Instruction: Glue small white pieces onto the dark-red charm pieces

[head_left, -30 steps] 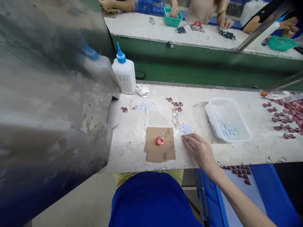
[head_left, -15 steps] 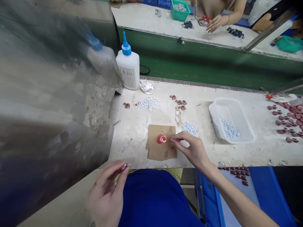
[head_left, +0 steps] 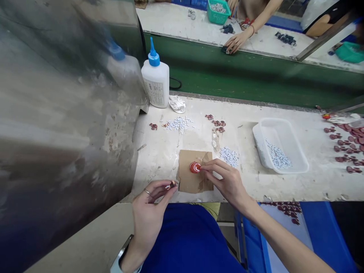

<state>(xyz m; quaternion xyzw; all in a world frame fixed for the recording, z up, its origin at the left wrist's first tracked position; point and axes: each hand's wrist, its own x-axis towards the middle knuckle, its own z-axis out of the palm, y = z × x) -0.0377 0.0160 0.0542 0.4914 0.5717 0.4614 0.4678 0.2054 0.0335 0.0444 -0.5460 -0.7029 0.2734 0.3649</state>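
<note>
My left hand [head_left: 155, 208] pinches a small brown piece with white bits [head_left: 171, 185] between thumb and fingertips, just left of a square of cardboard [head_left: 187, 182]. On that cardboard stands a small round red-orange container [head_left: 194, 167], shiny on top. My right hand [head_left: 227, 182] is closed in a pinch, its fingertips at the container's right edge; whatever is between them is too small to make out. Behind those fingers lies a pile of tiny white-and-blue pieces [head_left: 229, 156]. Farther back are another pile of thin white pieces [head_left: 179, 123] and several small brown pieces [head_left: 218, 123].
A white glue-type bottle with blue cap [head_left: 156, 83] stands at the back left, beside a metal wall [head_left: 85, 113]. To the right sits a translucent tub [head_left: 298, 163] of tiny pieces, then brown parts [head_left: 344, 148]. A co-worker's hand [head_left: 237, 41] works at the opposite bench.
My left hand has moved right and up with the brown piece, toward the cardboard. My right fingertips have moved slightly left to the red container. The co-worker's hand reached toward the near bench edge.
</note>
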